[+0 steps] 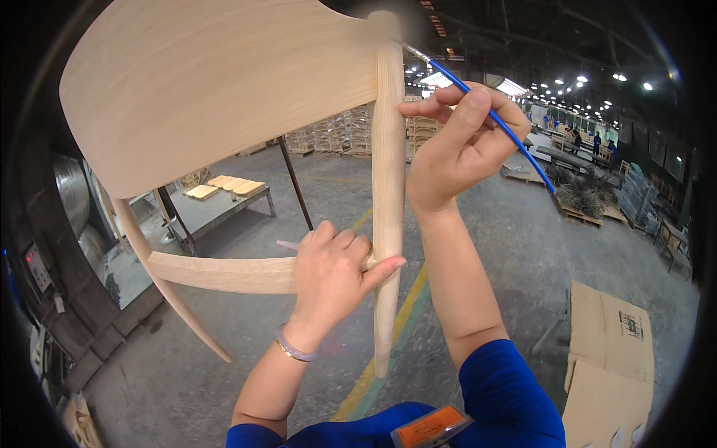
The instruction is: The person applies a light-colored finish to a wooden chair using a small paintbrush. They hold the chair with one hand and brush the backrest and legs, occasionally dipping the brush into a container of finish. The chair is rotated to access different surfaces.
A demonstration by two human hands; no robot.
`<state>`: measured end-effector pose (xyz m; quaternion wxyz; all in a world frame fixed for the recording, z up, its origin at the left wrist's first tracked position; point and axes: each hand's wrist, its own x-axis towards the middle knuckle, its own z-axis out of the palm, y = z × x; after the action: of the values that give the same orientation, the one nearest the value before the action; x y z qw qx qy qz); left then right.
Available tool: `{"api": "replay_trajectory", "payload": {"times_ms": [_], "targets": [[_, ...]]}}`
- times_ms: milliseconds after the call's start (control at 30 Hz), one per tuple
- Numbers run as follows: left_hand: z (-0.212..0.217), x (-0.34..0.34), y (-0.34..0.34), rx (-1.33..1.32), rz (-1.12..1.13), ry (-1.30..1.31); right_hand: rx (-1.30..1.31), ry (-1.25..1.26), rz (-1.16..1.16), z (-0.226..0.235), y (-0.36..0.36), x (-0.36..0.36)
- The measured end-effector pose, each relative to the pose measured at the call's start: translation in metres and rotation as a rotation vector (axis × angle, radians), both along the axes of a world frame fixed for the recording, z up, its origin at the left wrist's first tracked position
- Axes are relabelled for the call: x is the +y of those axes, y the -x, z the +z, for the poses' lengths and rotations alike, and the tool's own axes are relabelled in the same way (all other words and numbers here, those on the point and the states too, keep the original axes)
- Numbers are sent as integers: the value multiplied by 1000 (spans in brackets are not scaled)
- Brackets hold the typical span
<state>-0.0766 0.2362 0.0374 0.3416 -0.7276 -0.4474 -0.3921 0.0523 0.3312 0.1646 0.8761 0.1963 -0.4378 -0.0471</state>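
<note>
A pale, unpainted wooden chair (pixel 224 97) stands in front of me, with a broad curved panel at the top and tapering legs. My left hand (pixel 332 261) is closed round its lower rail (pixel 224 275), where the rail meets the right leg (pixel 388 194). The thumb lies across that leg. In my right hand (pixel 467 145) is a thin blue paintbrush (pixel 515 140), pinched between thumb and fingers. The brush slants up to the left, its tip by the blurred top of the right leg. One right fingertip is close to the leg's side; whether it touches, I cannot tell.
Behind the chair a low table (pixel 231 213) carries several pale wooden pieces. Cardboard sheets (pixel 609 358) are at the lower right. Stacked wooden parts (pixel 336 134) line the back, and people stand far off at right. A control box (pixel 37 267) is on the left.
</note>
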Motion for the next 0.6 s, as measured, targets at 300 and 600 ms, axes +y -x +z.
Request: {"api": "replay_trajectory", "payload": {"times_ms": [300,600], "targets": [[5,16,-10,-29,-15,-58,-2,-42,-35,8,-3,18],[8,21,-11,-46,-34,-59,-1,-32,-95,18,-2,21]]}}
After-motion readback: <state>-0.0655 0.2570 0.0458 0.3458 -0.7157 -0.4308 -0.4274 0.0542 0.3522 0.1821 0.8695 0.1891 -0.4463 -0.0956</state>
